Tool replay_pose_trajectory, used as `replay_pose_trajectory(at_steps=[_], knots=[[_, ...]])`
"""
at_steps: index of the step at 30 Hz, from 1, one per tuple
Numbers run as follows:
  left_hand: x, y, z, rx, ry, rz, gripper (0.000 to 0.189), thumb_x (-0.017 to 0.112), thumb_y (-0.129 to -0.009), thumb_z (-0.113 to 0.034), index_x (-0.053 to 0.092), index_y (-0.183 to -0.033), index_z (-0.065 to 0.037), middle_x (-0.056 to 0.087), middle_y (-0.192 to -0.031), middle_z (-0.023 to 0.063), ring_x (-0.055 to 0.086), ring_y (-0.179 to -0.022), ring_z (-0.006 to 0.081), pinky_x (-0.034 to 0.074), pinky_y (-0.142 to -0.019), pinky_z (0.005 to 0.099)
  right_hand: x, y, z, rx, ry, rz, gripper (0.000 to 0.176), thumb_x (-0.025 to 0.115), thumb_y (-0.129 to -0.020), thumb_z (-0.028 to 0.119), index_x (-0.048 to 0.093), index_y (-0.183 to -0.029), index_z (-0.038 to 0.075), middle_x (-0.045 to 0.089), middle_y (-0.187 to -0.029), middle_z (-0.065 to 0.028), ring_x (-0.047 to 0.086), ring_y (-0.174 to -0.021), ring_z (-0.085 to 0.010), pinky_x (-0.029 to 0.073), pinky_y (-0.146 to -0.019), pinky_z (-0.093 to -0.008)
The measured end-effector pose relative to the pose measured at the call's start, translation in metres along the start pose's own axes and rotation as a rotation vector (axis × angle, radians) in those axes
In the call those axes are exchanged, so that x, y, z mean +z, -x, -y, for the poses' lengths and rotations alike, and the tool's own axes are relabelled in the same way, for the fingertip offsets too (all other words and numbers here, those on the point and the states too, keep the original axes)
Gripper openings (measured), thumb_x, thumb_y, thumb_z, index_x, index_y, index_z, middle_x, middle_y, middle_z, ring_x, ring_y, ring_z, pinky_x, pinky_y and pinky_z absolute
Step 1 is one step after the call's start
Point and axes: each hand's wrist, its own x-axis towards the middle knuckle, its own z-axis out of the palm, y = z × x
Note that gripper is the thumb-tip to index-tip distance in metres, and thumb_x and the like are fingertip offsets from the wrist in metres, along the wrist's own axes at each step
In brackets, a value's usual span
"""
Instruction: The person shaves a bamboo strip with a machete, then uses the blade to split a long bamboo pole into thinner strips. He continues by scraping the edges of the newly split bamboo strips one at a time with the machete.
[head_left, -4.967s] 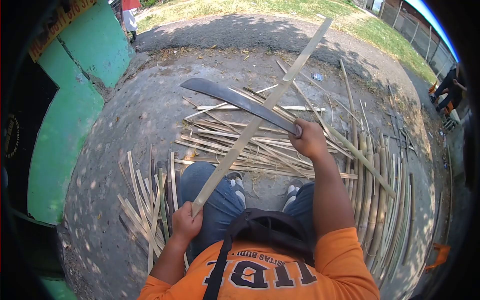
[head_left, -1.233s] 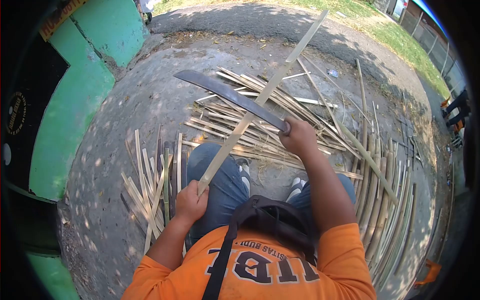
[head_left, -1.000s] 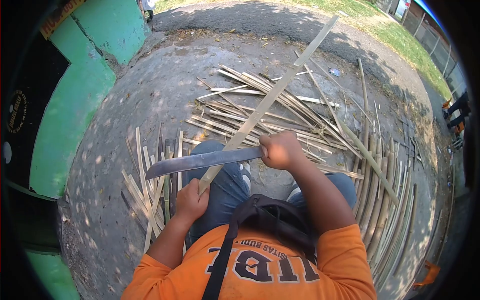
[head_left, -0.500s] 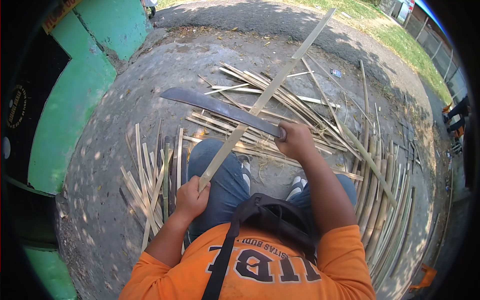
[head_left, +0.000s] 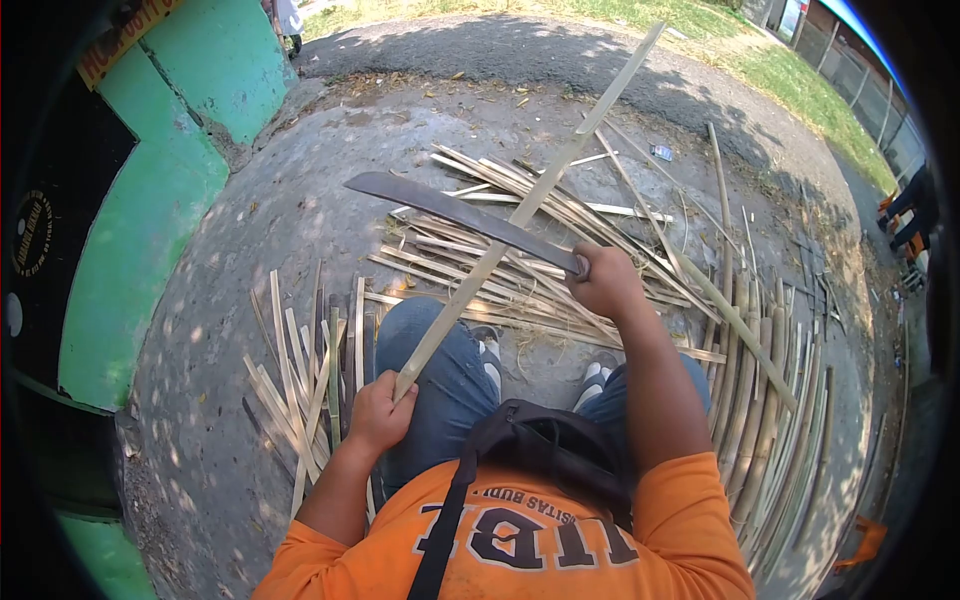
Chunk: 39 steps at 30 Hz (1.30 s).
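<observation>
My left hand [head_left: 380, 412] is closed round the near end of a long bamboo strip [head_left: 463, 290], which slants up and away to the right past my left knee. In my right hand [head_left: 608, 282] is the handle of a machete [head_left: 450, 208]. Its broad dark blade points left and crosses over the strip around the strip's middle, overlapping it in this view. Beneath the blade, a loose heap of split bamboo strips [head_left: 560, 200] lies on the concrete in front of my feet.
Bamboo poles [head_left: 750, 400] lie side by side to my right. More cut strips [head_left: 290, 370] rest by my left knee. A green wall [head_left: 130, 250] stands at the left, and an asphalt road [head_left: 450, 55] runs across the far side. A person [head_left: 915, 205] is at the far right.
My right hand and the machete have shifted slightly right and down. The strip has tilted a little, its far end slightly lower and left. Both hands keep their grip.
</observation>
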Motion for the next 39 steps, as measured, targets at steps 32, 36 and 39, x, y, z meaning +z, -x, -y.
replay_pose_trajectory(at_steps=[32,36,39], knots=[[0.001,0.0,0.003,0.018,-0.026,-0.012,0.03,0.067,-0.098,-0.024,0.055,-0.082,-0.002,0.061,-0.069,0.025,0.062,-0.068,0.0494,0.046,-0.059,0.0527,0.033,0.012,0.034,-0.351,0.072,0.051,0.02,0.07,-0.073,0.027,0.067,-0.082,0.009,0.066,-0.068,-0.0166,0.068,-0.068,-0.0408,0.052,-0.063,-0.0514],[0.003,0.0,0.002,0.018,-0.014,-0.04,0.029,0.067,-0.098,-0.024,0.055,-0.082,-0.002,0.061,-0.069,0.0247,0.062,-0.068,0.0491,0.045,-0.058,0.0523,0.037,0.008,0.018,-0.224,0.067,-0.032,0.022,0.071,-0.07,0.025,0.07,-0.086,0.01,0.067,-0.068,-0.017,0.068,-0.069,-0.0413,0.054,-0.066,-0.051],[0.002,0.0,0.002,-0.001,0.015,-0.017,0.03,0.067,-0.098,-0.024,0.055,-0.082,-0.002,0.061,-0.068,0.0245,0.062,-0.068,0.0491,0.045,-0.058,0.0522,0.034,0.011,0.025,-0.221,0.046,0.008,0.022,0.071,-0.07,0.025,0.07,-0.087,0.01,0.069,-0.072,-0.0164,0.069,-0.072,-0.0404,0.055,-0.068,-0.051]])
